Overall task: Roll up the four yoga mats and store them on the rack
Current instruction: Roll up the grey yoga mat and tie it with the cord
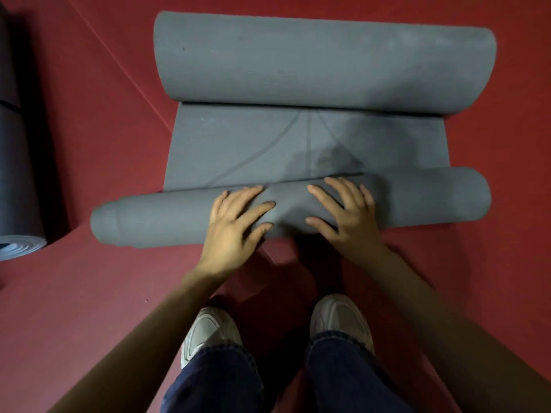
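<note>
A grey yoga mat [238,144] lies on the red floor in front of me, its flat middle stretch marked with faint lines. Its near end is wound into a thin roll [417,201] running left to right. The far end curls into a thicker roll [322,61]. My left hand [235,225] presses on the near roll just left of its middle, fingers spread and nearly straight. My right hand [343,213] lies flat on the same roll just right of the middle, fingers spread over its top.
A dark rolled mat [18,174] lies at the left edge, its spiral end facing me. My two white shoes [208,332] and dark trouser legs stand just behind the near roll. Red floor [89,293] surrounds the mat.
</note>
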`<control>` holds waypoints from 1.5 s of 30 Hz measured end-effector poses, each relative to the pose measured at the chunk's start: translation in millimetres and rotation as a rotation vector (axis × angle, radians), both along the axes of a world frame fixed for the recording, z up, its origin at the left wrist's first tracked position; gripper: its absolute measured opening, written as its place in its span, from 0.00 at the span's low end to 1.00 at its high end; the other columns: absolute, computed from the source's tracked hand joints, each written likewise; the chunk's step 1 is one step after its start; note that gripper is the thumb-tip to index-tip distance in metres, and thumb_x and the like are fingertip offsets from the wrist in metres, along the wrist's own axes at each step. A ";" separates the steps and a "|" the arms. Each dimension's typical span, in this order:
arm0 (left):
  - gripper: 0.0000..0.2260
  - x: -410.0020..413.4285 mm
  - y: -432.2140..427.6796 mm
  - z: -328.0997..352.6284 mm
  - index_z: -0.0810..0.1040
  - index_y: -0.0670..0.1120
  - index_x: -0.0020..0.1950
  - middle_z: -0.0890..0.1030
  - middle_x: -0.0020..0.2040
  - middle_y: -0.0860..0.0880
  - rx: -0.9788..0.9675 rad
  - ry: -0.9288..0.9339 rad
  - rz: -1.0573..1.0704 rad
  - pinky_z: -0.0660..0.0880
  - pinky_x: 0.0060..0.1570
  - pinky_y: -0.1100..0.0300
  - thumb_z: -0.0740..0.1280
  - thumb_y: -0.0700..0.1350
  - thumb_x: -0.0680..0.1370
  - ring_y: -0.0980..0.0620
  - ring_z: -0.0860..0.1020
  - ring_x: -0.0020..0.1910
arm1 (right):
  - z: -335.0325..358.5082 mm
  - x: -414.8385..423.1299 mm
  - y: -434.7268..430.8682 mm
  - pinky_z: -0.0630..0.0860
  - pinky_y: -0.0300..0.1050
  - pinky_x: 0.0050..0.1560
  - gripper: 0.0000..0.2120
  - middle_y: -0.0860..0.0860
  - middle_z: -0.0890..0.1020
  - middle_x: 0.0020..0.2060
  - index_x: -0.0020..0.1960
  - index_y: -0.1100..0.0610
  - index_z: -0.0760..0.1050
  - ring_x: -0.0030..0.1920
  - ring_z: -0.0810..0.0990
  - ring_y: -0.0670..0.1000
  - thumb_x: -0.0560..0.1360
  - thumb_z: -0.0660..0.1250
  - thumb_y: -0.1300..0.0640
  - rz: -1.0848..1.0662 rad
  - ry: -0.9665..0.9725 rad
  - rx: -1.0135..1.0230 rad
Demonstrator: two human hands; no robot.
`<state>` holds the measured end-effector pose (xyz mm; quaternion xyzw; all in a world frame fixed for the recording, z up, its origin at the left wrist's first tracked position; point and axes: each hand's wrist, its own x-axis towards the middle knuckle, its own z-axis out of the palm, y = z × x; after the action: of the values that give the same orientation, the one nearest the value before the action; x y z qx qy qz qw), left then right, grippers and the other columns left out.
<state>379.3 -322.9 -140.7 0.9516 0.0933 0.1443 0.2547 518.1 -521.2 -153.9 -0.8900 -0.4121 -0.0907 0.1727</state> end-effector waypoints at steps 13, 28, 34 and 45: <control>0.36 8.1 10.7 -1.6 0.69 0.52 0.72 0.67 0.73 0.48 0.007 0.101 0.033 0.39 0.72 0.59 0.66 0.66 0.66 0.49 0.57 0.74 | -8.5 7.1 2.7 0.58 0.59 0.70 0.30 0.59 0.71 0.68 0.71 0.54 0.69 0.69 0.68 0.59 0.76 0.59 0.37 0.024 -0.121 -0.009; 0.53 77.3 57.1 23.2 0.55 0.50 0.77 0.62 0.73 0.47 0.271 0.501 -0.105 0.53 0.70 0.43 0.75 0.67 0.59 0.46 0.61 0.72 | 22.8 70.2 43.5 0.64 0.61 0.62 0.57 0.60 0.74 0.61 0.69 0.56 0.68 0.60 0.73 0.61 0.46 0.77 0.32 0.048 0.021 -0.382; 0.49 88.1 60.4 28.5 0.61 0.55 0.74 0.69 0.68 0.49 0.220 0.526 -0.078 0.59 0.66 0.46 0.76 0.64 0.58 0.46 0.67 0.67 | 33.3 79.6 50.1 0.57 0.55 0.66 0.54 0.56 0.71 0.64 0.73 0.52 0.63 0.65 0.68 0.58 0.53 0.77 0.34 0.066 0.153 -0.420; 0.46 24.4 27.1 27.4 0.72 0.50 0.69 0.78 0.59 0.45 0.241 0.398 -0.110 0.69 0.54 0.46 0.64 0.69 0.54 0.41 0.77 0.55 | 33.7 22.3 11.0 0.63 0.53 0.52 0.46 0.61 0.77 0.53 0.66 0.55 0.73 0.51 0.76 0.63 0.56 0.68 0.29 0.120 0.090 -0.367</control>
<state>403.7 -295.8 -113.3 0.9885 0.0718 -0.0503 0.1233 540.5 -510.1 -120.2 -0.8835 -0.4660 0.0365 0.0309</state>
